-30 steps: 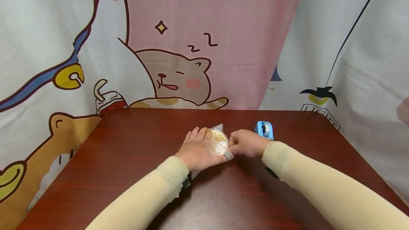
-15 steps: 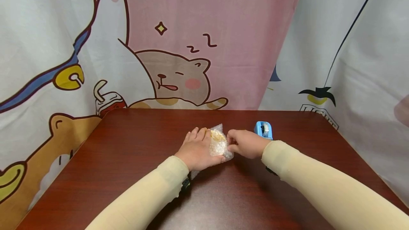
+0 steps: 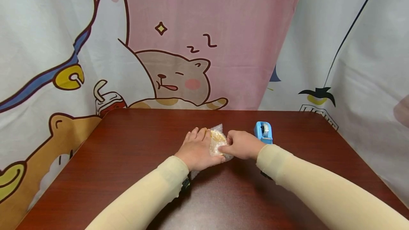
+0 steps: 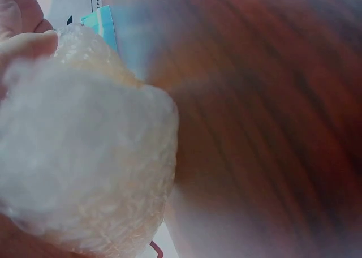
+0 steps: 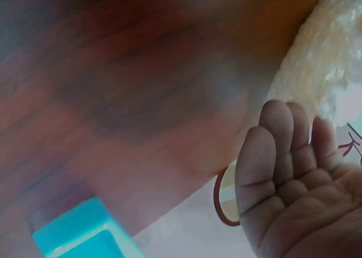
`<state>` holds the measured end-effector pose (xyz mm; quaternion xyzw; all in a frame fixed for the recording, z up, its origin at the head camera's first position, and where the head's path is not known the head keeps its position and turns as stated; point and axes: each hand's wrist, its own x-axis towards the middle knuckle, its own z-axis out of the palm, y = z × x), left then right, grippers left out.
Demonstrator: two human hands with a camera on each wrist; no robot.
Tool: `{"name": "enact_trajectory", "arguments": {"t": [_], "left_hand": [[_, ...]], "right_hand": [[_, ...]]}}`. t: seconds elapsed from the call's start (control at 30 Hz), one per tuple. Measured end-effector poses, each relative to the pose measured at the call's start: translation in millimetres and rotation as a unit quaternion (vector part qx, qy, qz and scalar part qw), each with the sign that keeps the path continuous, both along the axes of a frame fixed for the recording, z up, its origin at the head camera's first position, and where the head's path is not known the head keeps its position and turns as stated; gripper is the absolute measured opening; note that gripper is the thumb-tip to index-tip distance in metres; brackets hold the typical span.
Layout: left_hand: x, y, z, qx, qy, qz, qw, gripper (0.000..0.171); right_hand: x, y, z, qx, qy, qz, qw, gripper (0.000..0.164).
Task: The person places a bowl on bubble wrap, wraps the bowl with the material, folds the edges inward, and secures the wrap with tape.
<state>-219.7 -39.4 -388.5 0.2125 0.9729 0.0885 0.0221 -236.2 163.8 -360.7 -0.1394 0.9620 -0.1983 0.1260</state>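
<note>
A bundle of clear bubble wrap [image 3: 217, 141] with something yellowish inside lies on the table; its shape is masked by the wrap. My left hand [image 3: 199, 150] rests flat over its left side, fingers straight and thumb along the near edge. My right hand [image 3: 244, 144] is at the bundle's right side, its thumb pressing on the wrap. In the left wrist view the bubble wrap [image 4: 96, 156] fills the left side, with the right thumb touching its far end. In the right wrist view the fingers of my right hand [image 5: 300, 184] are nearly straight, tips near the wrap.
A light-blue tape dispenser [image 3: 263, 132] stands just behind the right hand on the brown wooden table [image 3: 143, 137]. Behind the table hangs a curtain [image 3: 249, 45] with cartoon animals, and pale cloth hangs on the right.
My right hand has shifted slightly left, its thumb going from the bundle's right edge onto the top of the wrap. The left hand and the bundle have stayed in place.
</note>
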Motion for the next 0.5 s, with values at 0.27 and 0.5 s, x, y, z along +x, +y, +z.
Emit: {"name": "enact_trajectory", "arguments": {"t": [0.27, 0.5], "left_hand": [[-0.5, -0.5, -0.7, 0.007, 0.001, 0.001, 1.0000, 0.114], [-0.4, -0.7, -0.5, 0.010, 0.001, -0.001, 0.9999, 0.113]], "right_hand": [[0.5, -5.5, -4.5, 0.004, -0.005, -0.037, 0.999, 0.057], [-0.6, -4.5, -5.2, 0.001, -0.013, -0.044, 0.999, 0.066]]}}
